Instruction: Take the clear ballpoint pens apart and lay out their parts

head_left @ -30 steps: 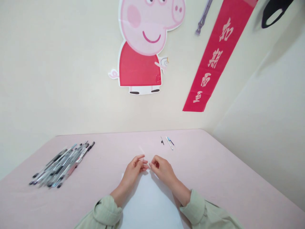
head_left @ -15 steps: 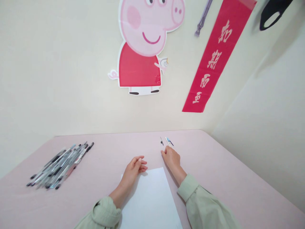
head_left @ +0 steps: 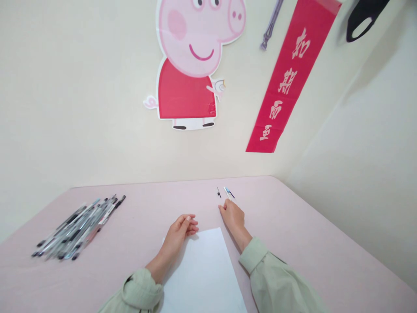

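The white stick (head_left: 225, 190) lies beyond my right hand (head_left: 233, 216), its near end hidden behind my knuckles. The blue piece (head_left: 229, 190) is just beside it, the black piece (head_left: 218, 192) a little to the left. A second ago my hands were together over the paper's far edge; now the right is out by these pieces, so the work is split between two spots. Its fingers are curled under; I can't tell whether they grip anything. My left hand (head_left: 180, 229) rests half-curled at the paper (head_left: 205, 269), holding nothing visible. The pens (head_left: 81, 228) lie well off left.
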Tool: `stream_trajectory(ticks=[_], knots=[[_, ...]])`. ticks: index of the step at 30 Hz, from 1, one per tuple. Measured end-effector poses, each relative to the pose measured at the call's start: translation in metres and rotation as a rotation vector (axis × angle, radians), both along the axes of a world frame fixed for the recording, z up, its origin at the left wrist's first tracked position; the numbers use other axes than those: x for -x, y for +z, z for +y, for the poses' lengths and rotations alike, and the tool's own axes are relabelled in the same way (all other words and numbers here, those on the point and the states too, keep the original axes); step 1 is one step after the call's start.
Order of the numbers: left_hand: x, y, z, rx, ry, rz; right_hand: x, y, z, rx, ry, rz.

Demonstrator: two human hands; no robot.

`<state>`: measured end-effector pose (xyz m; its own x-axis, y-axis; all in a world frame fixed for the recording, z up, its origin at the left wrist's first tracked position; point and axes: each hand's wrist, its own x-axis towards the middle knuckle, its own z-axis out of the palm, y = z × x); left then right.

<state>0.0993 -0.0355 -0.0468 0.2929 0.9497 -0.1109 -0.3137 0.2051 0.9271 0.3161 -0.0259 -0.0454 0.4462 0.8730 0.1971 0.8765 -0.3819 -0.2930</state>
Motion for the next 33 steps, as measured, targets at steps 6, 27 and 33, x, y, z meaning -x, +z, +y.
stream_trajectory(ticks=[6,27,33], knots=[[-0.002,-0.001,-0.002,-0.011,-0.002,-0.021,0.02,0.025,-0.019,-0.066,0.117,0.111],[0.137,0.04,0.033,-0.735,0.43,1.54,0.094,-0.008,-0.046,-0.125,0.584,0.579],[0.197,0.043,0.038,-0.602,0.428,2.034,0.095,-0.007,-0.046,-0.087,0.58,0.512]])
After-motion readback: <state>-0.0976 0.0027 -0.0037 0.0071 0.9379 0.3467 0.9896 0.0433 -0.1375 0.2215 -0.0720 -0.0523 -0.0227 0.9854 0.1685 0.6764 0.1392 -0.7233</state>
